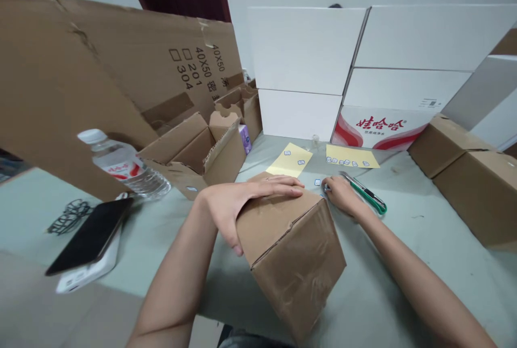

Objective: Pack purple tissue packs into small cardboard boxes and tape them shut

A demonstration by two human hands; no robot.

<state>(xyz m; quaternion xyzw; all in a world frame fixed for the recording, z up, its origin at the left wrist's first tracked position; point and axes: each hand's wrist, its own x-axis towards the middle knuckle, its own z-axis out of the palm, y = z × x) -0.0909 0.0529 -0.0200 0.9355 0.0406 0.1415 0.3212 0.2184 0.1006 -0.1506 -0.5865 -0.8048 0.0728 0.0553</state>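
A small closed cardboard box stands on the pale green table right in front of me. My left hand lies flat on its top with the fingers stretched out and the thumb down its left side. My right hand rests on the table just beyond the box's far right corner, fingers curled in a pinch on a small white sticker. A green utility knife lies beside that hand. Two yellow backing sheets carry several small stickers.
An open cardboard box and a tilted water bottle are at the left, with a dark phone on a white power bank. Big cardboard sheets lean at the back left, white cartons stack behind, brown boxes at the right.
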